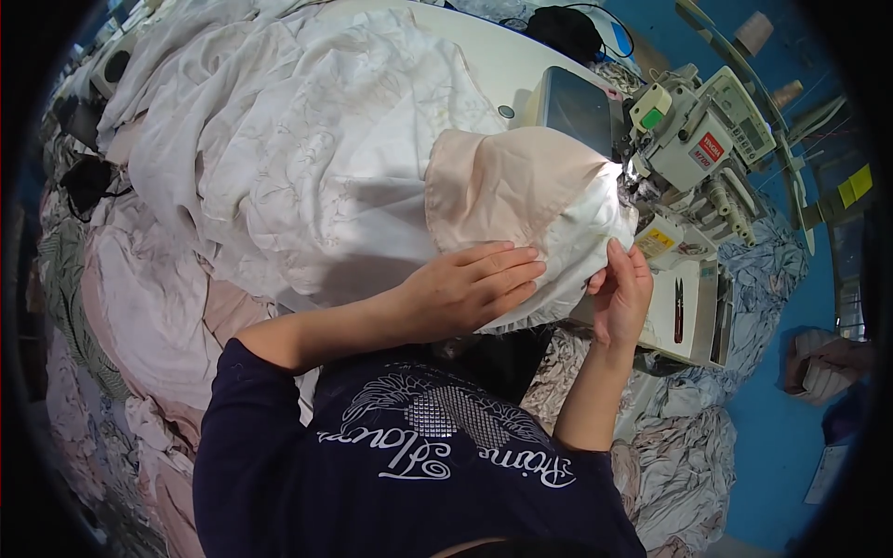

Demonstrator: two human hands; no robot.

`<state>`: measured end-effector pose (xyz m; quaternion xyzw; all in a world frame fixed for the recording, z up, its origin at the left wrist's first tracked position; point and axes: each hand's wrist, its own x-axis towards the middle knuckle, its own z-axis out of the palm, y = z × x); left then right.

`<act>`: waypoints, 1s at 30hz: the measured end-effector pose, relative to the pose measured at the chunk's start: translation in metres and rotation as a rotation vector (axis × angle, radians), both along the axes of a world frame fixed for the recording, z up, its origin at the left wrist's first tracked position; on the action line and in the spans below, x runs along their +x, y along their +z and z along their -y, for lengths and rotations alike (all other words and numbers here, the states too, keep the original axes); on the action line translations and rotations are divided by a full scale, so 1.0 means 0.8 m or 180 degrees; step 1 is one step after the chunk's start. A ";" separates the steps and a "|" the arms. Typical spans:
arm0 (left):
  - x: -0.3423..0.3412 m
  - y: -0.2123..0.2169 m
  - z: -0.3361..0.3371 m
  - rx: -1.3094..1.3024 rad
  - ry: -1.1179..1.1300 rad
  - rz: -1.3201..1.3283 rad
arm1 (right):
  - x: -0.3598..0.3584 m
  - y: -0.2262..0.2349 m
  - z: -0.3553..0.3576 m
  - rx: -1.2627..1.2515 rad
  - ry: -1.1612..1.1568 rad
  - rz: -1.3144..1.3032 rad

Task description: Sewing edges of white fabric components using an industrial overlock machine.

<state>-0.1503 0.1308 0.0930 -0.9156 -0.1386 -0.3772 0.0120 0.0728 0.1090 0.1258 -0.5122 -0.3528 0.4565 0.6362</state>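
Note:
My left hand [476, 286] lies flat with fingers stretched out on a pale pink fabric panel [507, 181], close to where it meets white fabric [579, 232]. Thumb and fingers of my right hand [621, 290] pinch the right edge of that white fabric. The top corner of the layered cloth sits under the lit needle area of a sewing machine [684, 135], which looks like an overlocker. Its needle and presser foot are too small to make out. More of the white garment [307, 149] spreads in folds over the table to the left.
A dark screen-like panel [574, 107] stands behind the pink cloth on the white table [465, 37]. Thread snips [679, 312] lie in a tray right of my right hand. Heaps of patterned fabric [688, 474] sit below right, pink and white fabric [153, 307] at left.

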 end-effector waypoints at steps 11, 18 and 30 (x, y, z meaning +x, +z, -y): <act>-0.099 0.018 -0.037 -0.0052 0.3341 -0.0644 | 0.003 0.000 0.001 -0.0029 -0.0008 -0.0128; -0.083 0.009 0.029 -0.1568 0.1565 -0.0401 | 0.007 -0.003 -0.002 0.0026 0.0079 -0.0382; -0.113 0.033 -0.032 -0.3142 0.0217 0.2725 | 0.014 -0.006 0.000 0.0180 0.0412 -0.0662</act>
